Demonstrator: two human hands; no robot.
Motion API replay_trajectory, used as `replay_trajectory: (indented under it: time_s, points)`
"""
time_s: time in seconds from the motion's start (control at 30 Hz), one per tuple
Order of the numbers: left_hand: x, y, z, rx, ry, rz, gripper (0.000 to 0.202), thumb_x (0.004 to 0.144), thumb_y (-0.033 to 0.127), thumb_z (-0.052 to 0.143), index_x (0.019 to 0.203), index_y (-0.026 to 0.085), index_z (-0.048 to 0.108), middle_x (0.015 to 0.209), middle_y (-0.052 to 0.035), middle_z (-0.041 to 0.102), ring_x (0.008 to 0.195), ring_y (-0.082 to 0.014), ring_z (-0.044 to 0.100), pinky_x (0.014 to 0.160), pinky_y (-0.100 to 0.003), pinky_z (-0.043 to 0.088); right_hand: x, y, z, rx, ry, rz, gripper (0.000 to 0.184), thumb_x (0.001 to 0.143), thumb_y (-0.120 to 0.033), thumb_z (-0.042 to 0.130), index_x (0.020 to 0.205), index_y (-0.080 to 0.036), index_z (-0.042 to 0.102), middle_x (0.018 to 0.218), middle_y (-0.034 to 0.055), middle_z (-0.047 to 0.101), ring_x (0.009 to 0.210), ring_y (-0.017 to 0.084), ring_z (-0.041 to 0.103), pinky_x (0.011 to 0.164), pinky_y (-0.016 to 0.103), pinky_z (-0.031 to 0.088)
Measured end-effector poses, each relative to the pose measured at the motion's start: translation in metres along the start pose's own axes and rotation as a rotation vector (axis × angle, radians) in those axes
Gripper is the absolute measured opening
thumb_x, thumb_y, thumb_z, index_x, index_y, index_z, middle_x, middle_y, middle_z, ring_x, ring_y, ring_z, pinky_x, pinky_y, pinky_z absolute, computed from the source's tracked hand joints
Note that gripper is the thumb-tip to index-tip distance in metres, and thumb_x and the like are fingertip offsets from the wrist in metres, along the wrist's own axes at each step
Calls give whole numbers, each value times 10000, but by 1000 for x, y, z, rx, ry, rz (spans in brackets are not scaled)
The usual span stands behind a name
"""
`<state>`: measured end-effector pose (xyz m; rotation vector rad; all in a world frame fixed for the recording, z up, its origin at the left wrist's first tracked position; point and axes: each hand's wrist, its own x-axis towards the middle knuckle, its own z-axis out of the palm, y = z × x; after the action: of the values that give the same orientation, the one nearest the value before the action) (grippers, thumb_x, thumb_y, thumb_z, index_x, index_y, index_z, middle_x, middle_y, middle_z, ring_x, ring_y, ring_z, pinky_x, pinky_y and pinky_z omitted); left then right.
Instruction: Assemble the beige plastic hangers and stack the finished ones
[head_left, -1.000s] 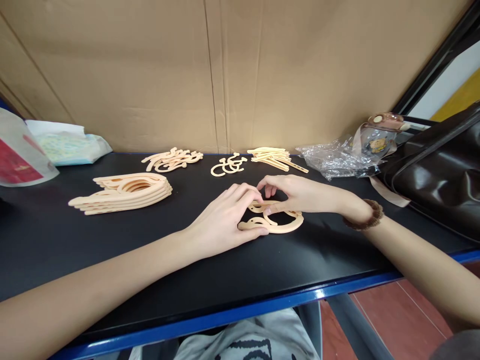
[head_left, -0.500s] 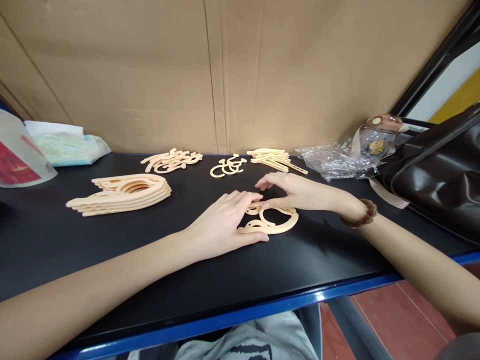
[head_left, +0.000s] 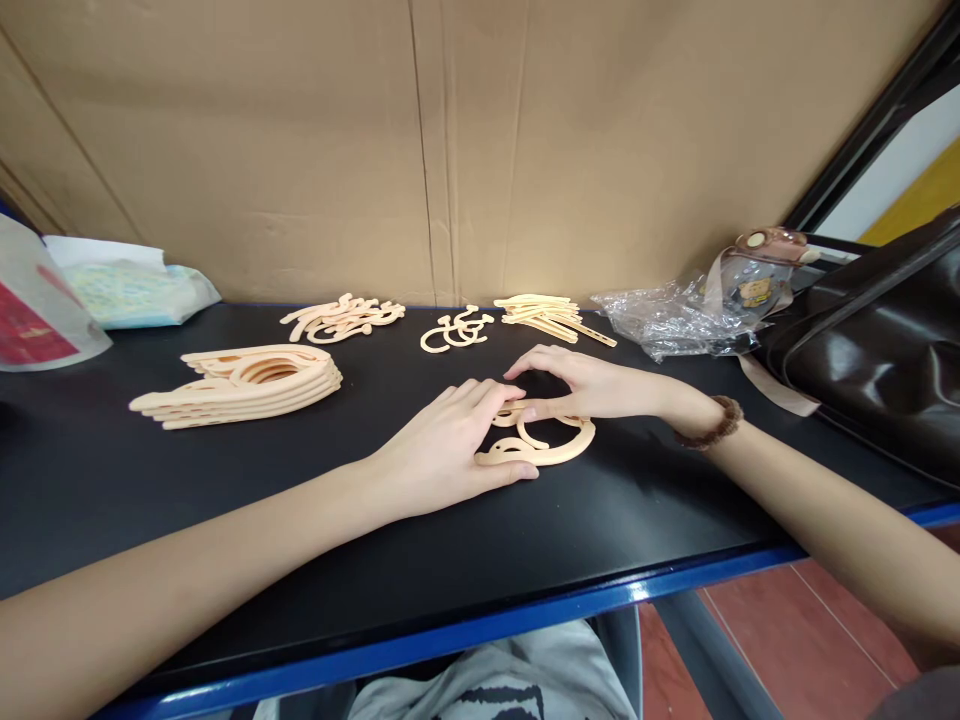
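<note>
A beige folding clothes hanger, folded together, lies flat on the black table in front of me. My left hand is round its left end, thumb along the near edge and fingers on the far side. My right hand reaches over it from the right, its thumb on the far edge and its fingers curved beyond. Some of the hanger is hidden under both hands. To the left is a stack of similar folded hangers.
Along the back lie a pile of curved beige arms, several loose hooks and a pile of straight bars. Crumpled clear plastic and a dark bag are at right. A tissue pack and a cup stand at left.
My right hand has shifted very slightly left along the hanger's far edge. The left hand and the hanger look nearly the same.
</note>
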<state>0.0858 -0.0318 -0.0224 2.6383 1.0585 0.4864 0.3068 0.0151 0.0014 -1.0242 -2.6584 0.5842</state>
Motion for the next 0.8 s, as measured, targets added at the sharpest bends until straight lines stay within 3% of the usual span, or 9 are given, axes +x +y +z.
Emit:
replay_trajectory:
  time_s: [0.33, 0.8]
  points:
    - [1, 1, -2, -3, -1, 17, 537, 877, 593, 484, 1235, 193, 497, 1241, -95, 566, 1093, -264, 520, 934, -411, 415, 3, 4, 9, -14, 33, -16, 566, 808, -580, 605, 1241, -223, 538, 1226, 80, 534, 1147, 238, 474, 986, 424, 391]
    - [1, 2, 0, 68, 1, 53, 530, 861, 565, 535, 1241, 197, 504, 1252, -82, 555, 1104, -257, 507, 956, -389, 397, 4, 16, 0, 73, -14, -63, 495, 871, -520, 548, 1265, -219, 534, 1265, 77, 539, 1188, 216, 481, 1032, 404, 371]
